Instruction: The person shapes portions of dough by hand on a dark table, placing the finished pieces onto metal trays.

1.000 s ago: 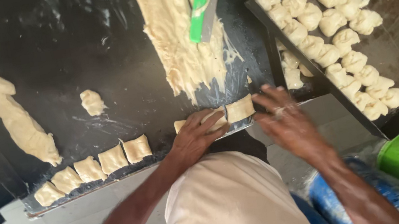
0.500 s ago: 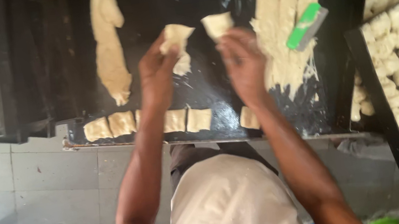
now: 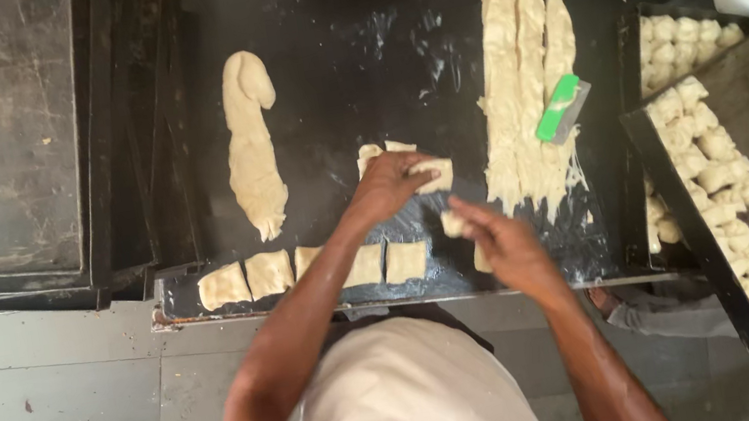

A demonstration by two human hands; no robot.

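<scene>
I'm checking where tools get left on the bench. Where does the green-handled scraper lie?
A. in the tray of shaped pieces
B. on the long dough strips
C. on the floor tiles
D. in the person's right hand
B: the green-handled scraper rests on the right edge of the long dough strips.

Soft, matt pale dough strips (image 3: 525, 86) lie on the dark, greasy-glossy metal surface (image 3: 348, 44) beside a smooth green plastic-handled scraper (image 3: 562, 109).

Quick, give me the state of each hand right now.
Left hand: closed on a dough piece above the black worktop.
Right hand: pinching a small dough piece in its fingertips.
</scene>
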